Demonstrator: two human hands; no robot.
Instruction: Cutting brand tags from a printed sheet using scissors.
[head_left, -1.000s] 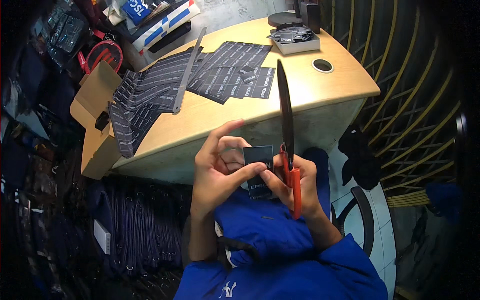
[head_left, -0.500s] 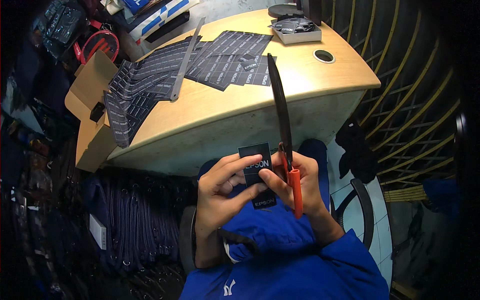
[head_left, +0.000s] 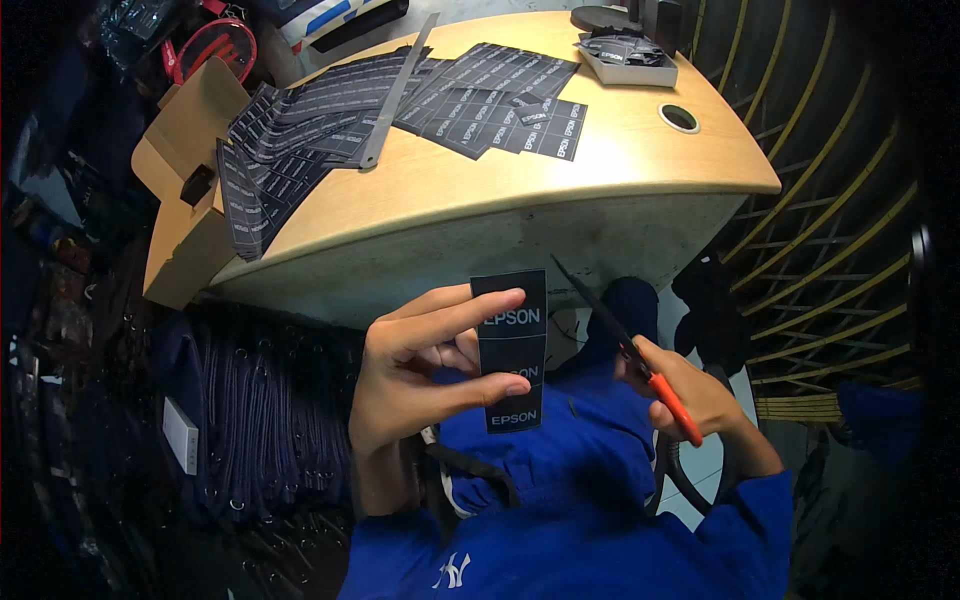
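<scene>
Between thumb and fingers, my left hand (head_left: 420, 365) grips a narrow black label strip (head_left: 513, 352) with white print and thin dividing lines. It hangs upright above my lap, and part of a second label piece seems to lie behind its lower end. In my right hand (head_left: 690, 392) is a pair of scissors (head_left: 640, 362) with orange handles and long dark blades. The blades look closed and point up and to the left, apart from the strip's right edge.
A wooden desk (head_left: 440, 215) stands ahead, bearing black label sheets (head_left: 500, 90), a metal ruler (head_left: 395, 100) and a small box of cut labels (head_left: 630, 68). At the desk's left is an open cardboard box (head_left: 185, 245). Dark straps (head_left: 270, 430) hang at lower left.
My right hand with the scissors has moved right and down, away from the strip. My left hand now holds the strip alone, slightly left, with more of its face showing.
</scene>
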